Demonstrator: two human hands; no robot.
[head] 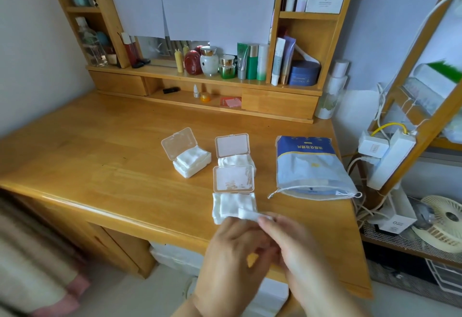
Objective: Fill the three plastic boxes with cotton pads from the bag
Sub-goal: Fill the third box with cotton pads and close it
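Both hands meet over the near edge of the desk and pinch a small cotton pad (248, 214) between them: the left hand (232, 246) curls its fingers under the pad's near side, and the right hand (287, 239) nips the pad's right end with thumb and fingertips. The pad hangs just above the near rim of the nearest plastic box (233, 207), which is heaped with white pads and has its clear lid (233, 179) standing open behind it.

In the head view, two more boxes stand further back on the wooden desk (100, 166). The left box (192, 164) is turned at an angle, full of pads, lid tipped up to the left. The middle box (236, 160) sits right behind the nearest one, touching or nearly touching its raised lid, also full, lid upright.

To the right of the boxes lies the blue and white bag (312, 166), flat on the desk, its drawstring mouth facing the near side and open. It is well apart from the hands.

Bottles and jars (225, 64) line the shelf at the back, and a white power strip (390, 156) leans by the desk's right edge
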